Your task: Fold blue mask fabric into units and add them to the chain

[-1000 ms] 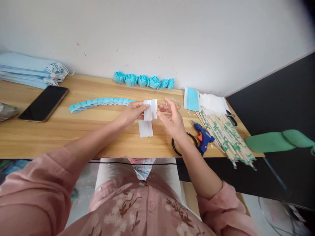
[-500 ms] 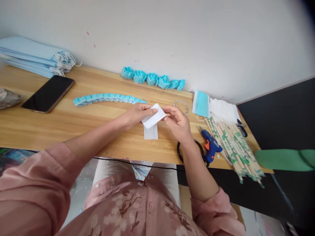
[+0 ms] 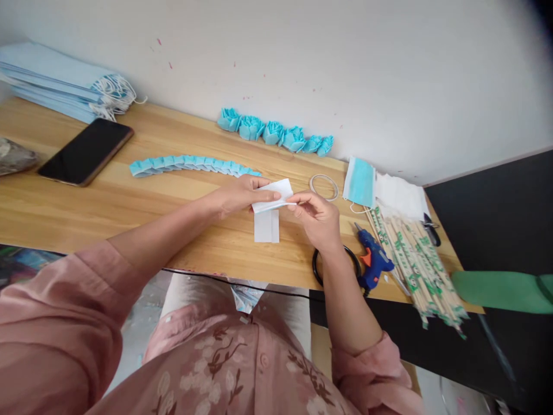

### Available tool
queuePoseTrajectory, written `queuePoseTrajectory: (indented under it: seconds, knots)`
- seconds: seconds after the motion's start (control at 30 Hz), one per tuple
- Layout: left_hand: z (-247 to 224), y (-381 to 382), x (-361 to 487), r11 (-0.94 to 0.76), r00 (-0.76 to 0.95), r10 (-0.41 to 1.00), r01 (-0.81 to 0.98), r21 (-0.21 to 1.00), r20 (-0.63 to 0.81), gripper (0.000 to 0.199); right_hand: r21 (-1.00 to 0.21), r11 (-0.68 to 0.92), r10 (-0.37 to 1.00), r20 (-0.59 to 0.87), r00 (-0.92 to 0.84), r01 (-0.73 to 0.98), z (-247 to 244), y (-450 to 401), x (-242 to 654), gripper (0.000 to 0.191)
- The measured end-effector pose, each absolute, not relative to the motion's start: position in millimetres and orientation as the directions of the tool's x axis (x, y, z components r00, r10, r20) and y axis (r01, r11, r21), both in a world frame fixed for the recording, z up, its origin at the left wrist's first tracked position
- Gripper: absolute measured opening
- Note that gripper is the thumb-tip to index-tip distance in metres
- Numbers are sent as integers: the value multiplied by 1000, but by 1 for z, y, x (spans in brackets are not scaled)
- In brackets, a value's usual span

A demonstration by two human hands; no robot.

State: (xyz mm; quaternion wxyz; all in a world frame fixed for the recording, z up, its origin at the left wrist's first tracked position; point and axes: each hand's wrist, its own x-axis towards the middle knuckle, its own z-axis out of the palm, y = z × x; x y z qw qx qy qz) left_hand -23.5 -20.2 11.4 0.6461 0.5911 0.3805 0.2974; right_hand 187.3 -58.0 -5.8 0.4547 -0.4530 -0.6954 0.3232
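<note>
A folded white sheet point(image 3: 280, 189), thin like mask fabric, is held between both hands above the table. My left hand point(image 3: 242, 196) pinches its left side, the thumb lying flat across the top. At its lower right corner the fingertips of my right hand point(image 3: 317, 216) are closed on the folded edge. Beneath it, a second white piece point(image 3: 266, 227) with a crease rests on the wood. Just behind my left hand, a curved row of light-blue folded pieces point(image 3: 185, 163) lies on the table.
Blue fabric flowers point(image 3: 273, 132) line the wall. A blue glue gun point(image 3: 375, 262), a black ring point(image 3: 317, 271) and wrapped chopsticks point(image 3: 417, 259) lie right, near a tape ring point(image 3: 324, 178) and a face mask point(image 3: 360, 181). A phone point(image 3: 86, 151) and stacked masks point(image 3: 52, 80) are left.
The folded white sheet has turned to lie more level, and my right fingers have closed on its corner edge. The camera view has shifted slightly.
</note>
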Motion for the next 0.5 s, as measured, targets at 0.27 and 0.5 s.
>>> queuePoseTrajectory:
  seconds: [0.27, 0.5]
  knots:
    - [9, -17, -26, 120, 587, 802, 24, 992, -112, 35, -872, 356, 933, 315, -171, 335, -8, -57, 187, 12]
    - [6, -17, -24, 157, 604, 787, -6, 988, -121, 35, -885, 344, 938, 310, -155, 314, -9, -57, 185, 15]
